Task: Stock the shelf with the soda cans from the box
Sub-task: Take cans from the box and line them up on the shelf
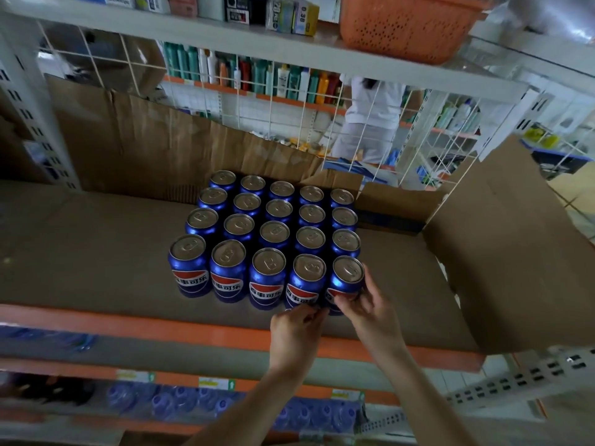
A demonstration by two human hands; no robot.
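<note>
head view: blue soda cans (pixel 267 239) stand upright in a tight block on the cardboard-lined shelf (pixel 96 259), rows running back from the orange front edge (pixel 128 323). right hand (pixel 370 312) reaches to the front-right corner can (pixel 346 281); its fingers (pixel 370 284) curl round that can's right side and lower label, gripping it. left hand (pixel 296 326) sits just left of the right one, at the foot of the neighbouring front can (pixel 306 281); its fingers (pixel 309 313) are bent and appear to pinch that can's base, though motion blur leaves the contact uncertain. the other front-row cans stand left of the left fingers, labels facing out. a cardboard box flap (pixel 502 246) rises right of the right fingers. an orange basket (pixel 409 27) sits on the shelf above. a person in white (pixel 370 120) stands beyond the wire grille (pixel 289 101).
</note>
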